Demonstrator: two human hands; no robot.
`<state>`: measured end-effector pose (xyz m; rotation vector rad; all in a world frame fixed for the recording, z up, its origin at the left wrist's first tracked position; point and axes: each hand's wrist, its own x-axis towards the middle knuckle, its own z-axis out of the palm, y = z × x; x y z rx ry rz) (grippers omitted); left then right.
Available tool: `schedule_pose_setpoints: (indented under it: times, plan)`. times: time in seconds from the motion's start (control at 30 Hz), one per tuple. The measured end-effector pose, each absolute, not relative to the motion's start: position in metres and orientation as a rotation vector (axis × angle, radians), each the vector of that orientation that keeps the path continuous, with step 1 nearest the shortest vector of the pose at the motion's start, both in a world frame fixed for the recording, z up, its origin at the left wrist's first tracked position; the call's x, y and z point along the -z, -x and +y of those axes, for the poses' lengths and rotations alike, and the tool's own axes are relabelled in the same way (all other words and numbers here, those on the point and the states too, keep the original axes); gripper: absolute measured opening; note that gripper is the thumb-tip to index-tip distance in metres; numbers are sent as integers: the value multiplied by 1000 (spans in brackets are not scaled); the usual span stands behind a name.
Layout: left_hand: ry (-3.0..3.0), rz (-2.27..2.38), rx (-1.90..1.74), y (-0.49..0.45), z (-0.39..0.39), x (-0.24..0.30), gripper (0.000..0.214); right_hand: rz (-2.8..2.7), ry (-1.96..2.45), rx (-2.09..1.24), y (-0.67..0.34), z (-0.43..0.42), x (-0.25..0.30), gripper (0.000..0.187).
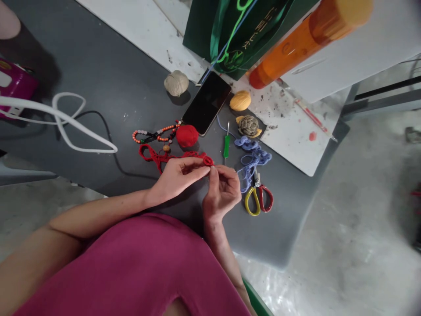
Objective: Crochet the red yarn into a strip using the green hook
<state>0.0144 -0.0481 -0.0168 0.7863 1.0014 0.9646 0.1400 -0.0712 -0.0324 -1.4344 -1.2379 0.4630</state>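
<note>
My left hand [176,180] pinches a red crocheted piece [208,161] with a small round rosette at its end. From there the red strip [151,154] trails left over the table. Thumb and forefinger of my right hand [222,188] are closed at the rosette's lower edge, touching my left fingertips. Whether a strand is pinched there too is hidden. A red yarn ball [187,136] lies just beyond my left hand. Beyond my right hand is a green-handled crochet hook [226,146]. Blue crocheted work [252,154] lies to its right, touching the scissors [258,198] with yellow and red handles.
A phone [207,102], beige yarn ball [176,83], yellow yarn ball [240,101], brown-grey knotted ball [248,126] and bead string [151,136] lie on the grey table [131,87]. An orange bottle [296,48] and green bag [237,35] stand behind. A white cable [82,124] crosses the left.
</note>
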Motion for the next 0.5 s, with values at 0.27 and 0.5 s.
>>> schedule_pose_setpoints:
  times: [0.27, 0.5]
  plan:
    - [-828, 1032, -980, -11, -45, 19, 21, -1351, 1430, -375, -140, -74, 39, 7]
    - [-891, 1027, -980, -13, -49, 16, 18, -1505, 1412, -118, -142, -73, 39, 10]
